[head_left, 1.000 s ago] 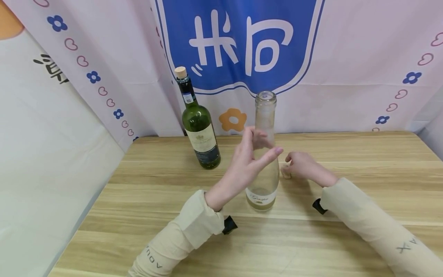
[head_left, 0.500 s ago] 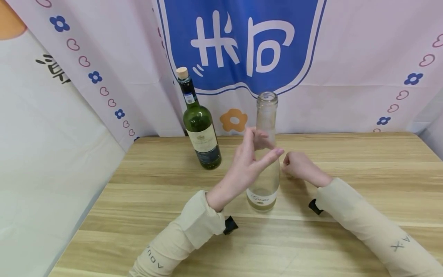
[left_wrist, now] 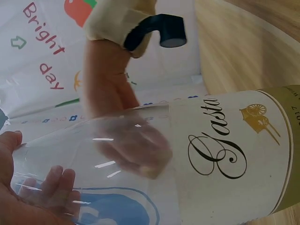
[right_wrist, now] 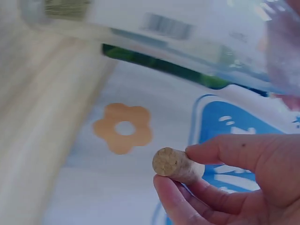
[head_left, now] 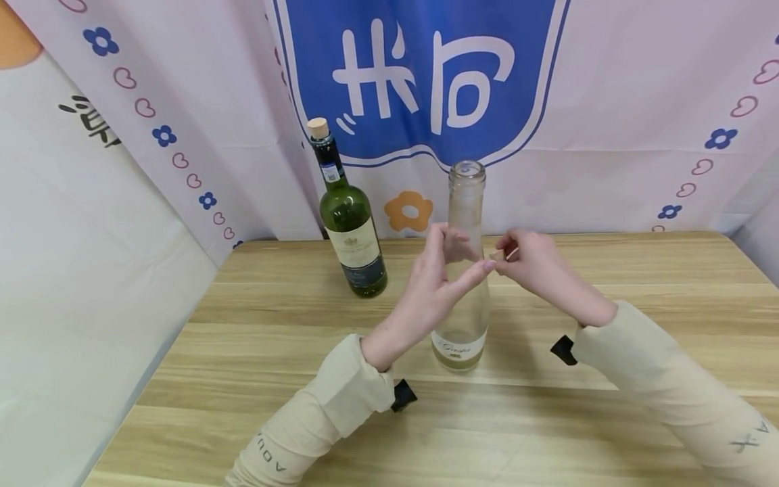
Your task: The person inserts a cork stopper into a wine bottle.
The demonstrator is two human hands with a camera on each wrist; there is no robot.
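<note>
A clear glass bottle (head_left: pixel 464 314) stands upright on the wooden table, its mouth uncorked and a "Gasta" label (left_wrist: pixel 229 154) low on its side. My left hand (head_left: pixel 426 281) holds it below the neck, thumb on the near side and fingers curled behind the glass. Just to the right of the bottle, my right hand (head_left: pixel 538 267) is raised off the table. Between its thumb and fingers it pinches a cork (right_wrist: pixel 174 164), whose speckled round end shows in the right wrist view. In the head view most of that cork is hidden by the fingers.
A green wine bottle (head_left: pixel 353 230) with a cork (head_left: pixel 318 128) in its mouth stands back left of the clear bottle. Behind the wooden table (head_left: pixel 274 352) hangs a printed cloth (head_left: pixel 578 189) with a blue emblem.
Beside the bottle, my right hand has taken the cork from the table and lifted it to about the height of the left thumb. My left hand and both bottles have stayed in place.
</note>
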